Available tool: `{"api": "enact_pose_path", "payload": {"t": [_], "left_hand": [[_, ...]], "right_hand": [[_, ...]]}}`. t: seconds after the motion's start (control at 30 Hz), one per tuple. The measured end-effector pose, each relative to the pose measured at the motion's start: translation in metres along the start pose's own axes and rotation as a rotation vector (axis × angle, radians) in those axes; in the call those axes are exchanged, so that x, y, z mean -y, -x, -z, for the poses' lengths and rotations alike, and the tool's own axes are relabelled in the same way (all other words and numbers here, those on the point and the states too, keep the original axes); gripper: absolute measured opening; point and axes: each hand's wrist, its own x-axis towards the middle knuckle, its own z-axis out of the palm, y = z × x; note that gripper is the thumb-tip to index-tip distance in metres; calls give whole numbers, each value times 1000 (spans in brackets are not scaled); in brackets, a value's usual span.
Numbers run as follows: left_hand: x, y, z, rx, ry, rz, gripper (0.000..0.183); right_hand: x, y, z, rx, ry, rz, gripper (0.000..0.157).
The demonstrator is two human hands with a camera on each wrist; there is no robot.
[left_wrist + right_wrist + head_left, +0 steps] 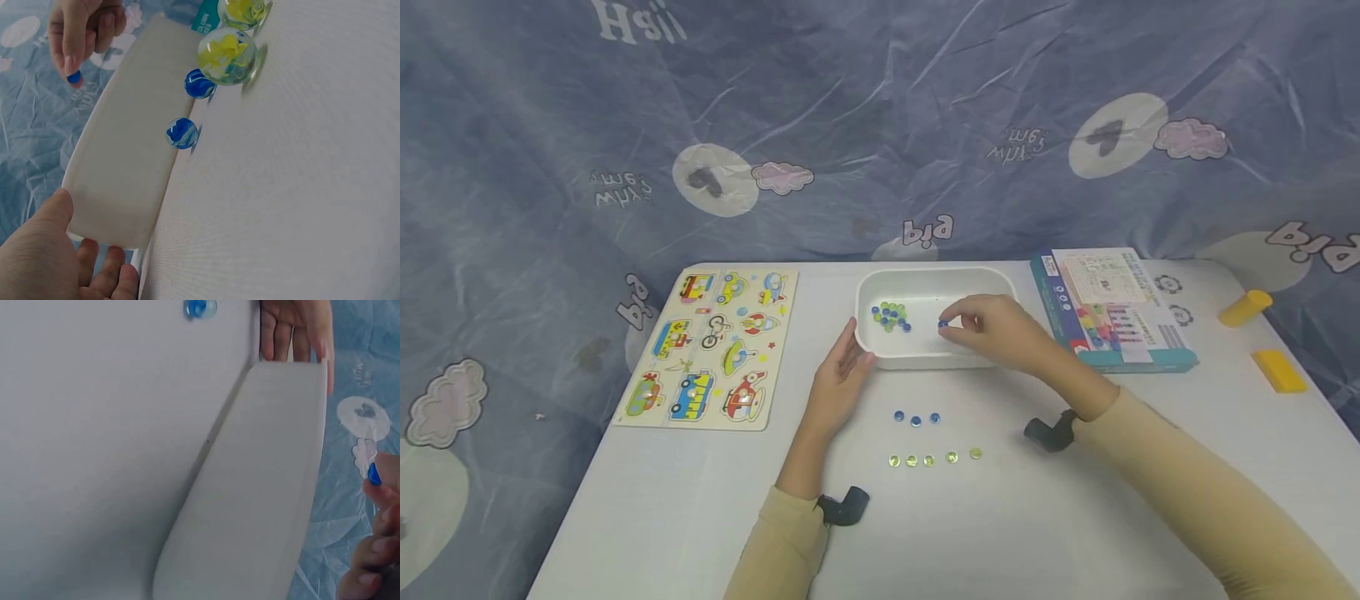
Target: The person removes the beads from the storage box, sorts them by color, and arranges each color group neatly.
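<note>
My left hand (837,385) holds the near left corner of a white plastic tray (917,363). In the left wrist view, its thumb is at the rim and its fingers are against the end wall. My right hand (1003,332) pinches a blue glass marble (374,474) between thumb and fingertips above the tray's right half. Blue and yellow-green marbles (889,315) lie clustered inside the tray at the left. In front of it, three blue marbles (916,422) form a short row, and several clear marbles with yellow swirls (929,460) make a longer row nearer me.
A wooden vehicle puzzle board (711,350) lies left of the tray. On the right is a teal-edged toy box (1112,308), with a yellow cylinder (1245,308) and a yellow block (1279,372) farther right. A blue printed cloth (850,125) hangs behind the white table (985,533).
</note>
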Motion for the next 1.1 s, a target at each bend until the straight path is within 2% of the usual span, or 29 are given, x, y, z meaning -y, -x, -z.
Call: {"api": "enact_pose_path", "payload": {"t": [0.23, 0.4, 0.8, 0.93, 1.1], "left_hand": [[-1, 0, 0, -1, -1, 3, 61], [-1, -1, 0, -1, -2, 4, 62], [2, -1, -1, -3, 20, -7, 61], [1, -1, -1, -2, 14, 5, 61], [-1, 0, 0, -4, 7, 6, 61]], "right_hand": [[1, 38, -1, 62, -56, -53, 22], [-6, 53, -10, 127, -80, -101, 21], [-16, 62, -43, 296, -142, -124, 15], [-15, 62, -48, 318, -127, -124, 15], [-15, 61, -52, 304, -80, -119, 17]]}}
